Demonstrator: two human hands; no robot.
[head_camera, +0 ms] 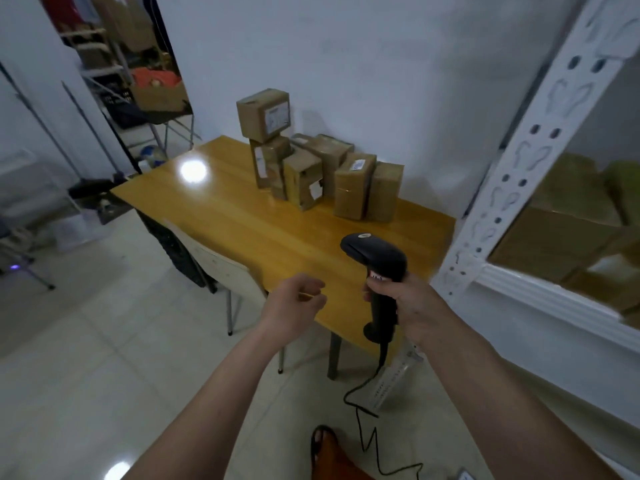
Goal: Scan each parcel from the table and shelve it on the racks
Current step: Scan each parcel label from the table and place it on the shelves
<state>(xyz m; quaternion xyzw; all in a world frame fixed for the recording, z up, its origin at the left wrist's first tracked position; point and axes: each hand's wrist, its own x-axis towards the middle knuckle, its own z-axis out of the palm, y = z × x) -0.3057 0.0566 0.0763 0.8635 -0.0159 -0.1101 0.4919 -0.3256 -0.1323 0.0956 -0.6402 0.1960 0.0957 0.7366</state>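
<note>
— Pale tiles cover the floor at the far left, where some grey clutter sits too blurred to name. What comes next as you move right?

— A light wooden chair is tucked against the near edge of my yellow wooden table, with a bright lamp glare on the tabletop's left part.

— And your hands?

— My left hand hangs in the air at the table's near corner, fingers loosely curled, holding nothing. Just beside it to the right, my right hand is wrapped around the handle of a black barcode scanner. The scanner's head points away from me and slightly left, over the table. Its black cable drops from the handle and zigzags down across the floor, past my foot in an orange sandal.

— Where are the parcels?

— A cluster of brown cardboard parcels stands at the far side of the table, close to the white wall, well apart from both hands. One small box sits stacked on top at the left end of the group; several carry white labels.

— And at the far right?

— A white metal rack with a slotted upright stands right beside the table's end. More brown boxes sit on its shelf, blurred.
</note>
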